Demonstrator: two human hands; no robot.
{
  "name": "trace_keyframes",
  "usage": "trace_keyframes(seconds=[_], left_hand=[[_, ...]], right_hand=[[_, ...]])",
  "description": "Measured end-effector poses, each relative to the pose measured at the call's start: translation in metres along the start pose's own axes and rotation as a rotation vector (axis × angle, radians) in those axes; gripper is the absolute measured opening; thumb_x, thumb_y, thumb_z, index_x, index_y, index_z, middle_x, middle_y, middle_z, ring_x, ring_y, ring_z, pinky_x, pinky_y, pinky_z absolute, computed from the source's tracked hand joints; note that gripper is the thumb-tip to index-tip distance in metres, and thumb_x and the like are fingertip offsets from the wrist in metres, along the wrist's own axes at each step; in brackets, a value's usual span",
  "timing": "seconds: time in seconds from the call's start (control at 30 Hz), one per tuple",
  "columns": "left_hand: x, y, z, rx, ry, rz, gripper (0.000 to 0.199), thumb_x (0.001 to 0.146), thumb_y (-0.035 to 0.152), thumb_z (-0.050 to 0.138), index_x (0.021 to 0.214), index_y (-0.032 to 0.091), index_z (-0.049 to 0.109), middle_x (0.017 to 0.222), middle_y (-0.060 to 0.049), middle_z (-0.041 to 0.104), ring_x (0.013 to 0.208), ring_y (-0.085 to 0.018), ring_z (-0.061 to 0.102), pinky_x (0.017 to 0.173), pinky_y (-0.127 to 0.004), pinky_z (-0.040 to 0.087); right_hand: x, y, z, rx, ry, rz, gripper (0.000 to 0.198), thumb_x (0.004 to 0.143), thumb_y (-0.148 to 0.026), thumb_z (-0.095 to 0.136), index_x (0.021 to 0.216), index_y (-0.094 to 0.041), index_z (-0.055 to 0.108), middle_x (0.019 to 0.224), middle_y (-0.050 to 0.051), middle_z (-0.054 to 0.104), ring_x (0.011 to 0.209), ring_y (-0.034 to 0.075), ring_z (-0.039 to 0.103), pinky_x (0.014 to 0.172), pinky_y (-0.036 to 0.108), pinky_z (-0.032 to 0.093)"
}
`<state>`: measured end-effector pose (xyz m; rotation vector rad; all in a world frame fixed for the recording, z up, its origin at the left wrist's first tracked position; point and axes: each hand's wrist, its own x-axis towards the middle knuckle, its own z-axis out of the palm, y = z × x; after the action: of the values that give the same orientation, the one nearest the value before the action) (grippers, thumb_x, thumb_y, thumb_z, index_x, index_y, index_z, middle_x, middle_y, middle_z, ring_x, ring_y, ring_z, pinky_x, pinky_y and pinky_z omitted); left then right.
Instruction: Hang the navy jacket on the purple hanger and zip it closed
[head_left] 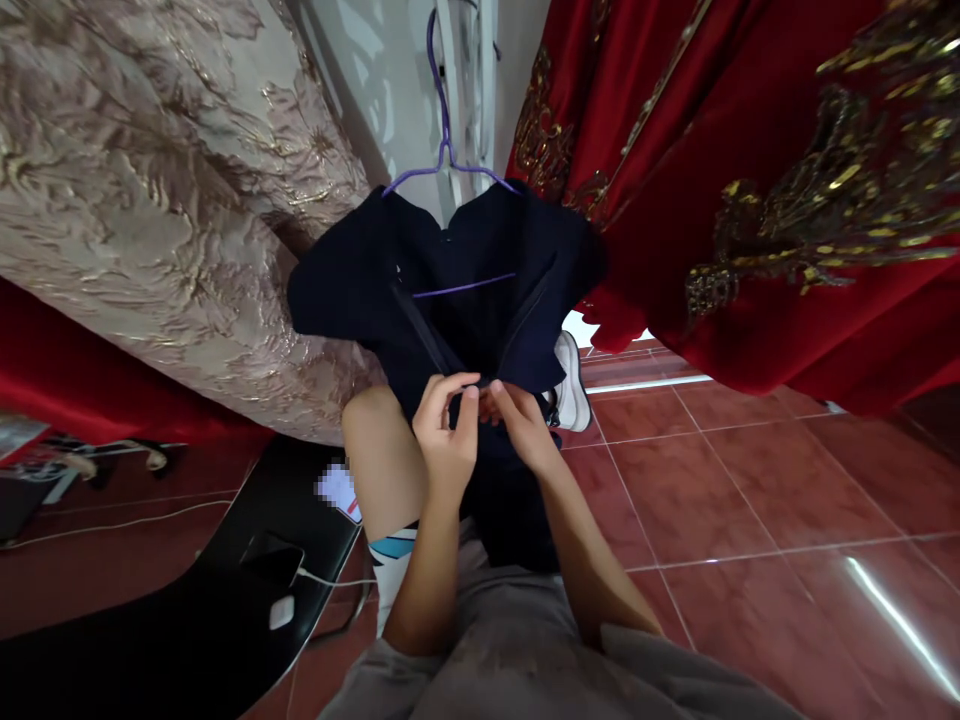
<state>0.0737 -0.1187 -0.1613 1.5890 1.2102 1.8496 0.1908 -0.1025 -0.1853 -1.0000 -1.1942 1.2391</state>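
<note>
A dark navy short-sleeved garment point(341, 265) hangs in front of me on a purple hanger point(444, 150). Its front gapes in a V, with zipper-like edges running down towards my hands. At the bottom of that V, my left hand point(446, 430) pinches the garment between thumb and forefinger. Close beside it, my right hand point(523, 420) has its thumb against curled fingers, on the garment's other edge. The two hands nearly touch. Exactly what lies between the fingertips is small and partly hidden.
Pale textured fabric point(187, 190) hangs at left, red cloth with gold sequins point(675, 200) at right. A black bench point(187, 600) at lower left bears a phone point(271, 560) on a cable and a white case point(282, 612). A white shoe point(574, 385) stands on red floor tiles point(720, 480).
</note>
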Motion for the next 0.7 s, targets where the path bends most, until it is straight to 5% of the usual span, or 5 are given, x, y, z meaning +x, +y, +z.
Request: trace_keyframes(seconds=[0.2,0.5,0.7], left_hand=[[-0.006,0.014,-0.001,-0.024,0.022,-0.038,0.010,0.098,0.022,0.070,0.108,0.021,0.071,0.094,-0.004,0.064,0.085,-0.014,0.063,0.079,-0.026,0.054],[-0.005,0.008,0.000,-0.192,0.033,-0.165,0.041,0.096,0.031,0.071,0.128,0.030,0.045,0.078,0.004,0.043,0.065,-0.011,0.050,0.066,-0.025,0.049],[-0.005,0.009,-0.002,-0.131,0.013,-0.196,0.046,0.098,0.033,0.065,0.135,0.033,0.039,0.083,0.002,0.046,0.067,-0.013,0.053,0.067,-0.027,0.051]], right_hand=[[0.009,-0.014,0.008,0.212,0.061,-0.049,0.031,0.095,-0.049,0.065,0.084,-0.020,0.060,0.069,-0.001,0.063,0.060,0.010,0.055,0.059,0.023,0.042],[0.002,-0.013,0.006,0.193,-0.039,0.025,0.038,0.096,-0.056,0.063,0.087,-0.019,0.058,0.068,-0.001,0.064,0.056,0.009,0.054,0.054,0.022,0.039],[0.000,-0.017,0.012,0.178,-0.013,0.034,0.041,0.095,-0.057,0.063,0.081,-0.020,0.054,0.059,-0.003,0.056,0.052,0.009,0.049,0.054,0.023,0.038]])
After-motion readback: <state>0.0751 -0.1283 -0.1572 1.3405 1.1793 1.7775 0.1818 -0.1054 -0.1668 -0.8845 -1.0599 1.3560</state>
